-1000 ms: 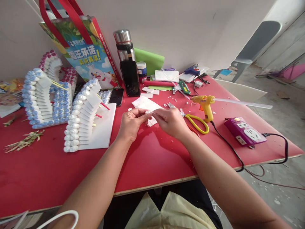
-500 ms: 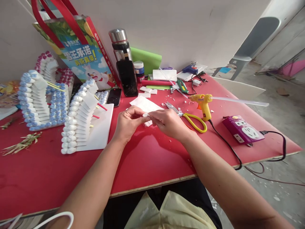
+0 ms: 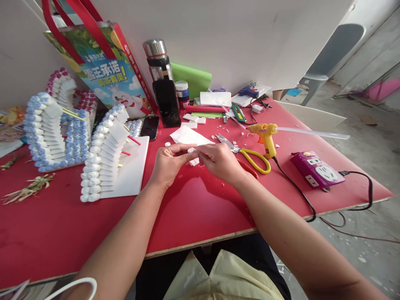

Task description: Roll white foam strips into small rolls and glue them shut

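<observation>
Between my two hands is a small white rolled piece, held above the red table. My left hand pinches it with thumb and forefinger from the left. From the right, the fingers of my right hand are closed on the same piece. A white sheet of paper lies just behind the hands. Another small white roll rests beyond my left hand. Pliers with yellow handles lie to the right of my right hand, and a red handle shows beside them.
A yellow glue gun with a clear stick and a purple power socket stand at the right. White-tipped layered craft and a blue-and-white one are at the left. Behind are a steel flask, a phone and a bag.
Both hands stay nearly in place around the white roll. The view has shifted slightly; the small roll beyond my left hand and more of the red handle now show.
</observation>
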`<state>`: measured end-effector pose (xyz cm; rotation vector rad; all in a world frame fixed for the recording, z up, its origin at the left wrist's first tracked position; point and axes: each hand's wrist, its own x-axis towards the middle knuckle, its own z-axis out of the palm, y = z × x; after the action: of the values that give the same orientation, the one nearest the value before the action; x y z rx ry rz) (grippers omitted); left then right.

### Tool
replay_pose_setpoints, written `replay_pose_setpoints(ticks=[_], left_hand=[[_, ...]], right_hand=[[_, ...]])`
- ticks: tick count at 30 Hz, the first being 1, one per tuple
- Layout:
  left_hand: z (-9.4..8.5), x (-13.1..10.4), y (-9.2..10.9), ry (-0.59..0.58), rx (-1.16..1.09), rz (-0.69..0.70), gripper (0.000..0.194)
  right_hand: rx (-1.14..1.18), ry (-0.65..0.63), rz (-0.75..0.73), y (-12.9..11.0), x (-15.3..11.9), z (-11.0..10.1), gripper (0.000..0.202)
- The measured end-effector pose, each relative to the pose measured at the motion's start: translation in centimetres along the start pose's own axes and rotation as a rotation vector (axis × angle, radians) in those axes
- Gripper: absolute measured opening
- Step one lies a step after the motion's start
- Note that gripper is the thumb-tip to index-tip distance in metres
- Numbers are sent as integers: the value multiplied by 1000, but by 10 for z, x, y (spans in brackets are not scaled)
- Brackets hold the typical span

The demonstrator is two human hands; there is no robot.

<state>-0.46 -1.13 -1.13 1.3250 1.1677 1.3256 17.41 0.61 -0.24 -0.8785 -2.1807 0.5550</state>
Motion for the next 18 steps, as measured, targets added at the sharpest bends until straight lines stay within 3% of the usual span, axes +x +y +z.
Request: replay_pose_setpoints(ticks=[6,12,18], left_hand=[[3,-1,3,-60,95,21,34],[0,1,0,-19,184,68,31],[3,-1,-2,26,175,116,29]], right_hand=[[-10,37,131,0,2,0,28],[-70,-7,229,0,3,1,27],[-35,-53,123,-1,1,0,22]])
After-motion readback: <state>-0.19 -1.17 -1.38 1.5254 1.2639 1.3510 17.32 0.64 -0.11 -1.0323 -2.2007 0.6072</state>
